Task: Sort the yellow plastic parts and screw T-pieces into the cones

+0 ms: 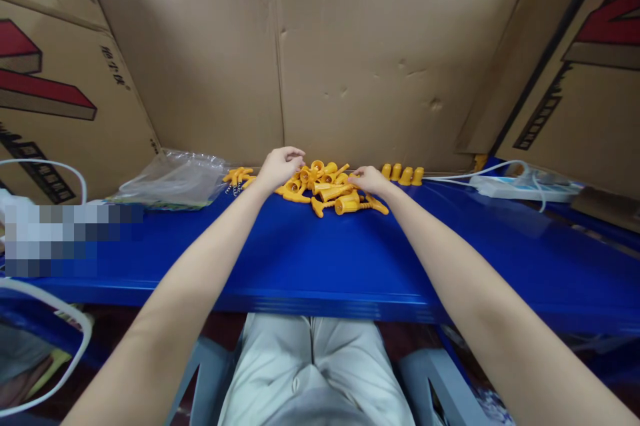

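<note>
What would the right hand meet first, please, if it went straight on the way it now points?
The right hand would probably meet the pile of yellow parts first; depth is unclear, so it may already be touching them.

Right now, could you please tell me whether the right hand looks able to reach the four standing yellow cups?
Probably yes: the four yellow cups stand just to the right of the right hand, apart from the yellow pile, and nothing visible blocks the way.
</note>
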Available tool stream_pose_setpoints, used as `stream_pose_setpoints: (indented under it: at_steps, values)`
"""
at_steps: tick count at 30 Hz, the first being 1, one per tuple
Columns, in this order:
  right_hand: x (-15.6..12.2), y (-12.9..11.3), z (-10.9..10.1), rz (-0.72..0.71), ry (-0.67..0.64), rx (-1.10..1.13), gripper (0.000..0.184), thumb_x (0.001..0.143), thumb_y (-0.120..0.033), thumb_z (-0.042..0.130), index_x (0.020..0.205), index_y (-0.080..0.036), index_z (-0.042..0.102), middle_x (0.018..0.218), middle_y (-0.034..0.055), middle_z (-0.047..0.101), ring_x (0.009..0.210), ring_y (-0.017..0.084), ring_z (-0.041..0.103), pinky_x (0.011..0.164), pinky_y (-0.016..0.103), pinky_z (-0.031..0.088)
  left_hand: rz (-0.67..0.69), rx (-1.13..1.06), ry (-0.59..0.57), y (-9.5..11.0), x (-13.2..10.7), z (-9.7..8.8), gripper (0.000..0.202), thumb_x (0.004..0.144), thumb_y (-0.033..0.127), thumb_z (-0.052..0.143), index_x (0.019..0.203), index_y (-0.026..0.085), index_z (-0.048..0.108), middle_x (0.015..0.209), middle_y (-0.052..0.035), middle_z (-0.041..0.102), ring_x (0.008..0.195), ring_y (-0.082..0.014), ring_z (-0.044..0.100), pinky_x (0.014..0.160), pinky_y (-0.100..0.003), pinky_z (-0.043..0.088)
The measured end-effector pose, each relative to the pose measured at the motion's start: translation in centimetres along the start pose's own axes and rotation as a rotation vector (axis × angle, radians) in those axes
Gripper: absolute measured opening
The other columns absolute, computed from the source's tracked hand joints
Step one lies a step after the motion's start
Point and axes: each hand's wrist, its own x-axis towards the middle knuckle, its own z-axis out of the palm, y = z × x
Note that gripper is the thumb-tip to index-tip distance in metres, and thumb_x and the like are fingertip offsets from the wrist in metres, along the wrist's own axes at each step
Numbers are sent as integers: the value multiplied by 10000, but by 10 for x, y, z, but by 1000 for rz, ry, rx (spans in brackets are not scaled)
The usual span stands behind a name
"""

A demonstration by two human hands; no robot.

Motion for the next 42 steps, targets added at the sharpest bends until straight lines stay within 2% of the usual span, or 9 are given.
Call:
stream_pose_setpoints:
  at_steps: [3, 6, 9, 13, 22, 27, 34, 38, 42]
  values:
    - [-1, -10, -4, 70, 110, 335, 119, 852, -253, 641, 915, -156, 613, 537, -60, 483, 412, 77, 408, 430, 213, 357, 299, 127, 79, 7, -24, 16, 306, 891, 237, 519, 1152, 158, 657, 1160, -102, 701, 1087, -214, 639, 991, -377, 476]
    - [-4, -22, -10, 100, 187, 676, 58, 875, -198, 604, 860, -176, 553, 595, -48, 517, 438, 70, 455, 446, 204, 403, 633, 220, -116, 13, -45, 34, 328, 919, 303, 506, 1188, 191, 656, 1354, -103, 597, 1271, -228, 529, 1096, -417, 381]
    - [-3, -28, -17, 54, 226, 892, 125, 870, -181, 605, 785, -185, 514, 647, -41, 548, 478, 56, 494, 505, 191, 462, 748, 265, -369, 21, -55, 54, 384, 983, 282, 360, 1249, 217, 629, 1407, -69, 559, 1346, -187, 457, 1133, -395, 331]
    - [6, -28, -20, -54, 289, 1009, 199, 805, -278, 694, 764, -190, 520, 663, -42, 566, 504, 54, 515, 512, 182, 471, 633, 458, -557, 24, -56, 68, 411, 999, 292, 322, 1330, 259, 563, 1520, -28, 429, 1452, -227, 278, 1169, -523, 206]
    - [23, -27, -9, -400, 452, 784, 218, 788, -347, 659, 940, -194, 624, 787, -4, 629, 660, 125, 628, 663, 287, 540, 446, 538, -548, 16, -56, 67, 431, 978, 317, 379, 1377, 257, 530, 1600, -47, 262, 1477, -275, 194, 1168, -536, 189]
    - [13, -32, -6, -663, 522, 389, 287, 877, -263, 530, 1136, -194, 630, 1009, 89, 665, 931, 225, 656, 852, 406, 524, 418, 105, -453, 3, -44, 76, 406, 963, 315, 402, 1306, 201, 587, 1554, -85, 359, 1464, -225, 248, 1192, -455, 170]
    - [-14, -46, 19, -1097, 366, -61, 457, 871, -87, 359, 1253, -170, 595, 1228, 132, 609, 1164, 226, 558, 991, 441, 458, -174, -800, -107, 3, -26, 51, 598, 988, 550, 230, 1183, 157, 637, 1186, -118, 694, 1180, -238, 605, 1036, -382, 430]
    - [-26, -51, 40, -1207, 204, -184, 483, 864, -86, 369, 1297, -156, 570, 1242, 159, 610, 1137, 241, 565, 951, 441, 470, -392, -988, -78, -2, -24, 36, 479, 955, 528, 392, 940, 133, 663, 776, -92, 724, 772, -196, 698, 826, -348, 533]
    - [-32, -50, 44, -1252, 168, -232, 481, 848, -138, 437, 1313, -135, 558, 1302, 171, 583, 1183, 269, 537, 958, 471, 439, -452, -1033, 16, -4, -24, 34, 266, 940, 363, 490, 837, 147, 606, 625, -16, 654, 553, -130, 630, 653, -277, 530]
